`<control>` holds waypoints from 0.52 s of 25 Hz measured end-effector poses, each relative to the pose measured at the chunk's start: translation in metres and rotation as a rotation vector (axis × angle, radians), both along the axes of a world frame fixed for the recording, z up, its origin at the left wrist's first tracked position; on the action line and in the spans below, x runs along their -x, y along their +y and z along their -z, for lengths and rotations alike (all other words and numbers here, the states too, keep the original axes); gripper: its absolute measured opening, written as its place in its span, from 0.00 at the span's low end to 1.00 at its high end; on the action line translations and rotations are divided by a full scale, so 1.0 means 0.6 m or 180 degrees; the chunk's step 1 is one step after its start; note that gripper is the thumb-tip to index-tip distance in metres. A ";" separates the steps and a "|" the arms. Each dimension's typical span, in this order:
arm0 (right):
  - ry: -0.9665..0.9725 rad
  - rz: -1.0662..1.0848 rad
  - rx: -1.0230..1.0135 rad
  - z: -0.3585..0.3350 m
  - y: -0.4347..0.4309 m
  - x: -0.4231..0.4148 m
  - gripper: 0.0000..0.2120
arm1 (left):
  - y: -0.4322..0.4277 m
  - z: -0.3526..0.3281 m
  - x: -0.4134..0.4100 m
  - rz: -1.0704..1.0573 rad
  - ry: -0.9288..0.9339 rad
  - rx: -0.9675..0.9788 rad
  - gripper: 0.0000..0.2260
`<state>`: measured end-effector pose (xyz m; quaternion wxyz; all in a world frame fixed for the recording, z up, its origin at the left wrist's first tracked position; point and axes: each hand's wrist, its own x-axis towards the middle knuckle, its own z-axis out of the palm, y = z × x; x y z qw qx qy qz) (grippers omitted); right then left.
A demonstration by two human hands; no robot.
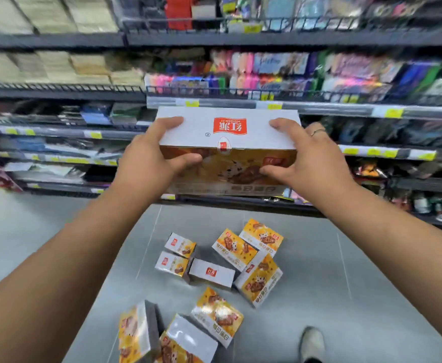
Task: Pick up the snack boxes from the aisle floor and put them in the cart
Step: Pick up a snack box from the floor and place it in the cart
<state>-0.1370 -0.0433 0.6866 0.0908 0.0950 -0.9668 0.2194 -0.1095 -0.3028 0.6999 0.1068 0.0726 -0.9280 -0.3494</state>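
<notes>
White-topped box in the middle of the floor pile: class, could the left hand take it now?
Probably not: the left hand is gripping the raised box with the right hand, high above it. Nothing lies on that floor box.

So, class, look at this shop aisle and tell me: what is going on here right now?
A person grips one snack box at its ends with the left hand and right hand, holding it up in front of the shelves. Several other boxes lie scattered on the grey floor below, not yet picked up. A shoe shows at the bottom edge. No cart is in view.
</notes>
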 end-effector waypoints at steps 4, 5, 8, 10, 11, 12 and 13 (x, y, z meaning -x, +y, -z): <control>0.0310 0.0307 -0.0301 -0.145 0.148 -0.041 0.39 | 0.139 -0.147 0.004 0.0425 0.0409 0.0122 0.29; 0.0372 0.0401 -0.0393 -0.176 0.195 -0.059 0.39 | 0.185 -0.175 0.003 0.0535 0.0462 0.0150 0.29; 0.0478 0.0729 -0.0594 -0.259 0.356 -0.117 0.39 | 0.344 -0.245 -0.007 0.0904 0.0646 0.0227 0.29; 0.0535 0.0990 -0.0697 -0.306 0.470 -0.161 0.38 | 0.462 -0.283 -0.017 0.1152 0.0776 0.0180 0.29; 0.0551 0.1090 -0.0727 -0.328 0.529 -0.185 0.38 | 0.523 -0.302 -0.021 0.1268 0.0848 0.0162 0.29; 0.0533 0.1158 -0.0735 -0.344 0.579 -0.205 0.37 | 0.576 -0.317 -0.026 0.1365 0.0868 0.0140 0.29; 0.0535 0.1227 -0.0738 -0.359 0.625 -0.224 0.37 | 0.626 -0.330 -0.031 0.1467 0.0892 0.0117 0.29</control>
